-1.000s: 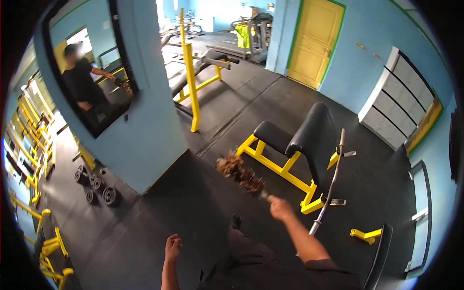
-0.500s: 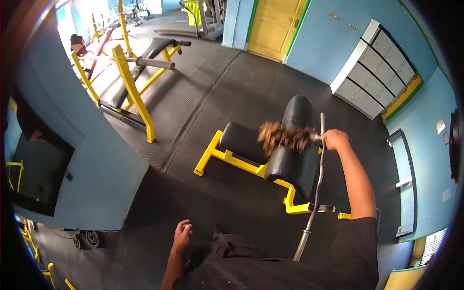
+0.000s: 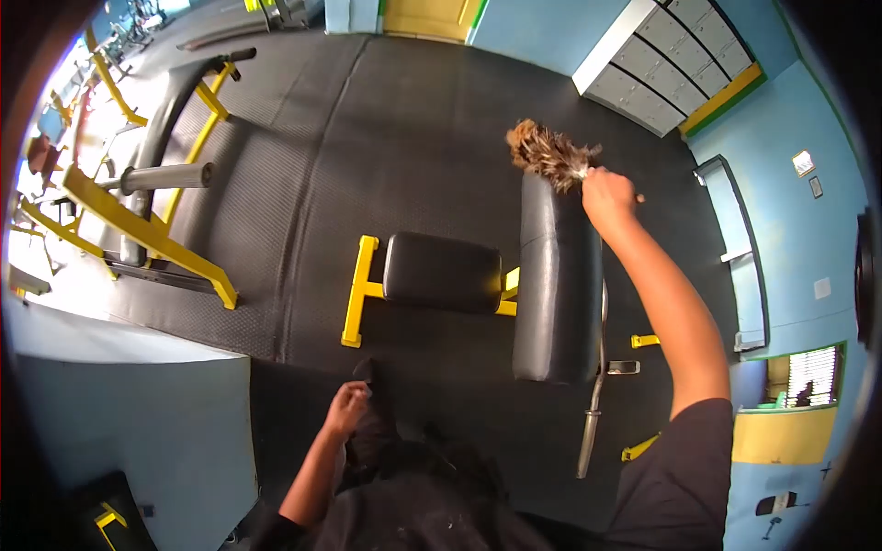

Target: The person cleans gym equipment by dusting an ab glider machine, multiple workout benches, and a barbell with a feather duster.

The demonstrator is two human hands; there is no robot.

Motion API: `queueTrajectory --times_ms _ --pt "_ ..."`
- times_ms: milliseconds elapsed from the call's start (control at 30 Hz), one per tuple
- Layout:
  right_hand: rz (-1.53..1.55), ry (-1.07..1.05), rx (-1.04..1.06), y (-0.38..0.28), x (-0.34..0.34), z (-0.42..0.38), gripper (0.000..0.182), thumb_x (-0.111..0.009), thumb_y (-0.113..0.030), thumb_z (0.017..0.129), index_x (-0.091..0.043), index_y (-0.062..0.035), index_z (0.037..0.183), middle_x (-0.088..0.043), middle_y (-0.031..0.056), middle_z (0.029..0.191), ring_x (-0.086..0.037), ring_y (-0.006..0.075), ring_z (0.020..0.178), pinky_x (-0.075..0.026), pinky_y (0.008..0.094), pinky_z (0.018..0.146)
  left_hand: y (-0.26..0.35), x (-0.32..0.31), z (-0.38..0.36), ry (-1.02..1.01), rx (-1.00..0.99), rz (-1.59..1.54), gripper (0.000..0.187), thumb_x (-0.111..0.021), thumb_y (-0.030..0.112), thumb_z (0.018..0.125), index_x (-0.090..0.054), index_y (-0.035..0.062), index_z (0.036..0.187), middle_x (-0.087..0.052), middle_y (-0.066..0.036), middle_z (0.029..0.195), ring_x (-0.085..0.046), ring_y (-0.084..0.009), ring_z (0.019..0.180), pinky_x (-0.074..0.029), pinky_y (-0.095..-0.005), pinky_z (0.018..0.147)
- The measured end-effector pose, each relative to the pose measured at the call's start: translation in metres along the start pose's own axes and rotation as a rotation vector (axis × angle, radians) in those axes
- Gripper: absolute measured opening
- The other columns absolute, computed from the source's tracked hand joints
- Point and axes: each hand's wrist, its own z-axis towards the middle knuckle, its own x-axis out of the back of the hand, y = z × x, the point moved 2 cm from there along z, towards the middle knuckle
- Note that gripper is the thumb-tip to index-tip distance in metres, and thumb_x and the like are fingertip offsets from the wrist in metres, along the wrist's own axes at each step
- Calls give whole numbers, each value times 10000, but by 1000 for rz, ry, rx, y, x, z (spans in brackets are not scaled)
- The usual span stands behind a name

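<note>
My right hand (image 3: 610, 197) is closed around the handle of a brown feather duster (image 3: 551, 154). The duster's feathers touch the far end of the long black padded arm rest (image 3: 554, 294) of a preacher curl bench. Left of the pad is the bench's black seat (image 3: 443, 273), on a yellow frame (image 3: 359, 292). A curl bar (image 3: 591, 422) is partly hidden behind the pad's right side. My left hand (image 3: 346, 410) hangs low in front of my body, fingers loosely curled in, with nothing visible in them.
A bench press rack (image 3: 152, 234) with a bar stands at the left. Grey lockers (image 3: 675, 69) line the far right wall. A blue wall block (image 3: 138, 413) juts in at lower left. Black rubber matting (image 3: 413, 138) covers the floor.
The feather duster in my right hand has moved from across the pad's middle to its far end. My view has shifted and turned, and the bench now appears more upright.
</note>
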Motion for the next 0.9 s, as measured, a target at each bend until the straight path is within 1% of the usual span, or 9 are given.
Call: queueTrajectory --times_ms 167,233,367,433,467,533,600,733,900 --pt "-165 -201 179 -58 28 17 153 -604 -142 843 -749 -99 865 -717 88 902 -731 240 804 -556 380 599 77 20 76 -42 -1 194 292 -438 244 1062 -573 39 1220 -587 -39 985 -535 -111 849 -477 -270 777" --pt "-184 -537 274 -77 54 -19 129 -644 -150 809 -761 -125 857 -706 45 862 -705 201 779 -537 369 568 89 13 95 -57 88 216 298 -423 245 1067 -574 46 1230 -587 -42 1002 -531 -106 870 -470 -266 790" --pt "76 -722 419 -93 33 -144 139 -621 -148 798 -733 -86 852 -700 98 909 -703 216 836 -554 374 617 62 -6 118 -142 130 147 318 -438 280 1062 -576 53 1237 -591 -38 1016 -546 -110 865 -482 -271 787" --pt "379 -906 283 -87 55 -189 160 -579 -128 823 -710 -51 875 -699 147 900 -708 285 830 -564 421 701 48 -13 120 -185 157 118 326 -446 297 1059 -581 50 1225 -600 -35 1001 -557 -113 874 -490 -271 780" --pt "439 -903 244 -84 53 -216 183 -545 -126 835 -719 -71 817 -711 186 917 -719 308 823 -565 433 648 41 -14 121 -200 184 112 330 -443 299 1060 -582 48 1223 -602 -36 997 -559 -116 876 -492 -271 780" --pt "593 -953 -42 -84 55 -260 296 -540 -95 837 -644 -93 1114 -696 194 947 -691 379 878 -550 500 766 35 -11 119 -219 189 148 336 -433 302 1063 -580 47 1226 -601 -38 999 -560 -119 878 -491 -271 788" --pt "699 -978 -355 -102 46 -288 356 -513 -98 899 -599 -115 1244 -678 229 995 -667 417 914 -532 514 786 38 -13 132 -225 180 188 343 -423 304 1066 -578 45 1229 -601 -41 1000 -561 -123 879 -490 -271 795" --pt "1199 -589 -651 -207 -49 -311 416 -491 -84 951 -522 -69 1365 -639 288 1112 -629 443 1002 -514 516 815 36 -23 148 -206 317 167 361 -395 316 1074 -572 46 1235 -598 -39 1000 -558 -127 879 -486 -268 796" --pt "1251 -317 -923 -383 -199 -285 393 -478 -82 982 -495 74 1343 -627 304 1163 -611 432 1095 -495 438 900 46 -44 169 -149 283 180 357 -399 334 1071 -582 65 1219 -596 -26 995 -556 -123 873 -475 -272 785"
